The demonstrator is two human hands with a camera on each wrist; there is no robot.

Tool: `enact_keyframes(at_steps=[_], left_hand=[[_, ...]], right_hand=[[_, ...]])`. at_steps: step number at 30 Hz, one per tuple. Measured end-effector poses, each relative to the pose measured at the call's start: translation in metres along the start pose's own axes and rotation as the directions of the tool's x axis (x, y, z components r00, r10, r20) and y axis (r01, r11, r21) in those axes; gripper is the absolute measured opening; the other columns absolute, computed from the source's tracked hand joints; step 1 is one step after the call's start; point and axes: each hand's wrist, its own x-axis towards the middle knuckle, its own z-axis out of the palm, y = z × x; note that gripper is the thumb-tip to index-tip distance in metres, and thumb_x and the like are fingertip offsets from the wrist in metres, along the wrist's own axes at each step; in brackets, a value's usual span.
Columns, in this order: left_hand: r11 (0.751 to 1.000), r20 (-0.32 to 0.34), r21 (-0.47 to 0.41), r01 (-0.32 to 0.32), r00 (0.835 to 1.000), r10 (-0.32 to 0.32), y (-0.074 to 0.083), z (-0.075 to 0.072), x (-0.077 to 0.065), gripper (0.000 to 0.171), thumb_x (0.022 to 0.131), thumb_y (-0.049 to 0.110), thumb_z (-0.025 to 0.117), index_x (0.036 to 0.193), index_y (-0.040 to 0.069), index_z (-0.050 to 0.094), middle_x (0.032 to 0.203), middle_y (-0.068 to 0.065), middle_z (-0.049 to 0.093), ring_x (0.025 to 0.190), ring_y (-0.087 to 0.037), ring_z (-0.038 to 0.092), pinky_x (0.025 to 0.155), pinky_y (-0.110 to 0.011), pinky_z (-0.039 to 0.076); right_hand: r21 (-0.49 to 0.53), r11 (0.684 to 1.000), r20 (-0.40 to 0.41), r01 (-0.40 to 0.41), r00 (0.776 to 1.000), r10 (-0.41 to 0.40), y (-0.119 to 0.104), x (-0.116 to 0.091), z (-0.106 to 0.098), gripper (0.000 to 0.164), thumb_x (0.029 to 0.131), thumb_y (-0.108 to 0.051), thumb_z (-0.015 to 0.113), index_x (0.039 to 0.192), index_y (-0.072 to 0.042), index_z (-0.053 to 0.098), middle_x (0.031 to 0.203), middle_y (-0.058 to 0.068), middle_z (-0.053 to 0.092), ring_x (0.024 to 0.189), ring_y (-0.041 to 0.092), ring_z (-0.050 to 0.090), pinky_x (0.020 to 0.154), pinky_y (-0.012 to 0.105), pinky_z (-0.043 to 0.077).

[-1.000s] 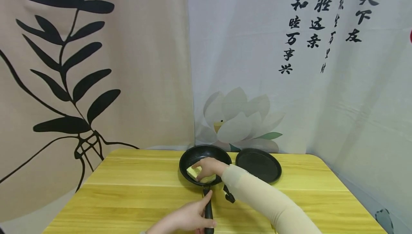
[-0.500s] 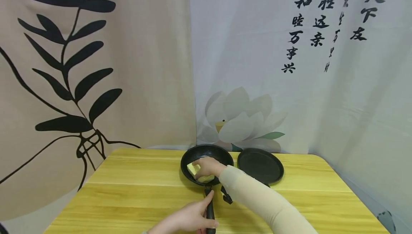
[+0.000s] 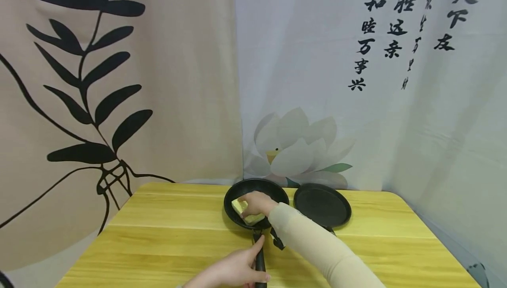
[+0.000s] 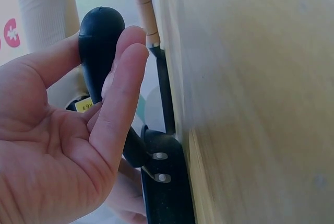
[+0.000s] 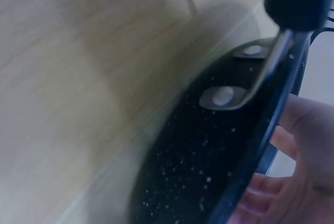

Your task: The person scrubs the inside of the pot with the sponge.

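A black frying pan (image 3: 256, 185) stands at the back of the wooden table, its handle (image 3: 260, 261) toward me. My left hand (image 3: 239, 265) holds that handle near its end, with the thumb along the top; in the left wrist view the fingers wrap the handle's rounded grip (image 4: 100, 33). Inside the pan lies a pale yellow pad (image 3: 238, 206), sponge-like in look. From above, my right hand (image 3: 256, 203) grips this pad, covering much of it. The right wrist view shows the pan's speckled outer wall (image 5: 193, 156) with the right hand (image 5: 313, 156) behind the rim.
Right of the frying pan lies a flat, round black pan (image 3: 322, 204), partly behind the right sleeve (image 3: 313, 239). Its wooden handle (image 4: 143, 7) shows in the left wrist view. A small black device (image 3: 277, 239) hangs under the right wrist. A printed curtain (image 3: 190, 81) hangs behind the table.
My right hand and the pale yellow pad have shifted slightly toward the far side of the frying pan. The left hand keeps its hold on the handle.
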Motion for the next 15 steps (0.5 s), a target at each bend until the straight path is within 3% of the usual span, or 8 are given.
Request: enact_keyframes(at_steps=[3, 15], left_hand=[[1.0, 0.002, -0.02, -0.006, 1.0, 0.007, -0.0094, -0.0007, 0.0048, 0.106, 0.08, 0.055, 0.073, 0.158, 0.02, 0.01, 0.06, -0.004, 0.063, 0.044, -0.017, 0.056, 0.039, -0.03, 0.043], [1.0, 0.002, -0.009, -0.03, 1.0, 0.03, -0.0068, 0.0, 0.0023, 0.106, 0.079, 0.056, 0.073, 0.158, 0.025, 0.01, 0.062, -0.008, 0.066, 0.05, -0.025, 0.062, 0.042, -0.036, 0.049]], right_hand=[[-0.001, 1.0, -0.003, -0.012, 1.0, 0.012, 0.0011, 0.0016, 0.0008, 0.057, 0.082, -0.038, 0.078, 0.135, -0.029, 0.059, 0.136, -0.001, 0.057, 0.125, 0.025, 0.051, 0.095, 0.045, 0.048], [-0.033, 0.998, 0.032, -0.053, 0.998, 0.054, 0.0017, 0.0029, -0.0017, 0.055, 0.089, -0.032, 0.071, 0.141, -0.033, 0.053, 0.146, 0.002, 0.047, 0.141, 0.029, 0.029, 0.1, 0.055, 0.041]])
